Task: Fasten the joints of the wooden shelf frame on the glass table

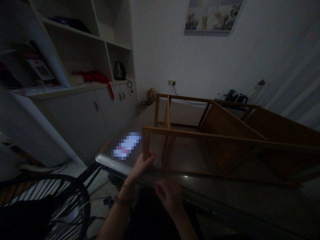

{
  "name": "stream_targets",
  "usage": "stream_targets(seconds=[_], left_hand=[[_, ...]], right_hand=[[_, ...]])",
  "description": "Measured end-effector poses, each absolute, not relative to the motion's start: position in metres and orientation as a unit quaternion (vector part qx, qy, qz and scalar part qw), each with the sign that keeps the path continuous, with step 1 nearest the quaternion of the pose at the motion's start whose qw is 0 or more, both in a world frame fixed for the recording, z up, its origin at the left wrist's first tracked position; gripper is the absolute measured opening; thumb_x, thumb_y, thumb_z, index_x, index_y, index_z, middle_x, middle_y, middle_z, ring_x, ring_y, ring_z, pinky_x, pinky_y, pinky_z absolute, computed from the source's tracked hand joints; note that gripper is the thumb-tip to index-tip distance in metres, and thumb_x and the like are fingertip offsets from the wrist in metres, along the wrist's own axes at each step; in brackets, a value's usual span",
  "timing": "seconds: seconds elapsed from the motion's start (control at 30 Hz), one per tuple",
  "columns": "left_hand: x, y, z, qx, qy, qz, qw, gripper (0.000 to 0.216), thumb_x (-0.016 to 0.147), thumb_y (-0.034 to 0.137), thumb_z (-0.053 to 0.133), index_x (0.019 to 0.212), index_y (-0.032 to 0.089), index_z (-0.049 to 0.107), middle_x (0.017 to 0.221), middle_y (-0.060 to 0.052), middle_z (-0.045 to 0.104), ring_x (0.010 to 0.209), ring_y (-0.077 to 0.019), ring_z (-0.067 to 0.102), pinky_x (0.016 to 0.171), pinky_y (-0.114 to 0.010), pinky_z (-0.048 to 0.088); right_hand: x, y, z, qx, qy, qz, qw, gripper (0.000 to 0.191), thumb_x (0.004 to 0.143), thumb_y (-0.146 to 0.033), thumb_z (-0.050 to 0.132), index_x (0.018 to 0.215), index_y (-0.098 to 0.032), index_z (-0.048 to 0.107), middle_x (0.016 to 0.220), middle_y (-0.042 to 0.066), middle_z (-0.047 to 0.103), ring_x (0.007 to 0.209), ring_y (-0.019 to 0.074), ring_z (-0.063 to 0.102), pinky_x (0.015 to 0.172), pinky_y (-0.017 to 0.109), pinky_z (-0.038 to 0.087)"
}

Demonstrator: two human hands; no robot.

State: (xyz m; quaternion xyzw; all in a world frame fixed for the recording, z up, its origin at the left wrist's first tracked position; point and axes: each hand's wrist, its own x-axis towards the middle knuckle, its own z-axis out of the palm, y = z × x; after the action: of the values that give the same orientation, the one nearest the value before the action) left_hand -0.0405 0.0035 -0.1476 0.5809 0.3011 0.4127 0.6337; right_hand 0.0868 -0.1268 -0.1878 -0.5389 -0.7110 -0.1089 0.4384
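Note:
A brown wooden shelf frame (190, 133) lies on its side across the glossy table (200, 186). My left hand (143, 164) is closed around the short end post of the frame, at its near left corner. Just right of it, by the table's front edge, my right hand (170, 193) hangs below the frame with its fingers curled together. Whatever those fingers hold, if anything, is lost in the dim light. Slanted wooden boards (232, 126) sit inside the frame towards the right.
A lit, blurred phone-like screen (127, 145) lies on the table's left end. A black slatted chair (85, 200) stands at lower left. White cabinets (75, 113) line the left wall, with a kettle (119, 70) and red cloth (93, 76) on top. Dark items (235, 97) stand behind the frame.

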Motion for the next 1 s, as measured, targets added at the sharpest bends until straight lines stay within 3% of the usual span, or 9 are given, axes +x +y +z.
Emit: stream_targets(seconds=[0.33,0.73,1.0], left_hand=[[-0.040,0.006,-0.153,0.567,0.296,0.415,0.648,0.042,0.075,0.055,0.070,0.077,0.018,0.049,0.059,0.009,0.037,0.049,-0.0055,0.033,0.047,-0.017,0.032],[-0.041,0.005,-0.147,0.587,0.304,0.413,0.627,0.045,0.074,0.059,0.068,0.075,0.018,0.048,0.058,0.008,0.038,0.050,-0.0056,0.032,0.045,-0.017,0.027],[-0.040,0.009,-0.156,0.586,0.291,0.412,0.634,0.041,0.077,0.055,0.068,0.076,0.019,0.048,0.058,0.009,0.036,0.048,-0.0056,0.029,0.046,-0.017,0.027]], right_hand=[[0.085,-0.126,-0.187,-0.554,-0.709,-0.108,0.422,0.020,0.100,-0.035,0.047,0.088,-0.024,0.059,0.080,-0.001,0.070,0.073,0.0176,0.060,0.073,0.030,0.036],[0.063,-0.131,-0.185,-0.609,-0.644,-0.073,0.457,0.013,0.093,-0.018,0.048,0.084,-0.023,0.055,0.076,-0.001,0.063,0.071,0.0174,0.054,0.072,0.030,0.032],[0.065,-0.131,-0.190,-0.618,-0.666,-0.118,0.401,0.023,0.097,-0.016,0.040,0.080,-0.023,0.053,0.071,-0.001,0.061,0.069,0.0189,0.053,0.072,0.032,0.031]])
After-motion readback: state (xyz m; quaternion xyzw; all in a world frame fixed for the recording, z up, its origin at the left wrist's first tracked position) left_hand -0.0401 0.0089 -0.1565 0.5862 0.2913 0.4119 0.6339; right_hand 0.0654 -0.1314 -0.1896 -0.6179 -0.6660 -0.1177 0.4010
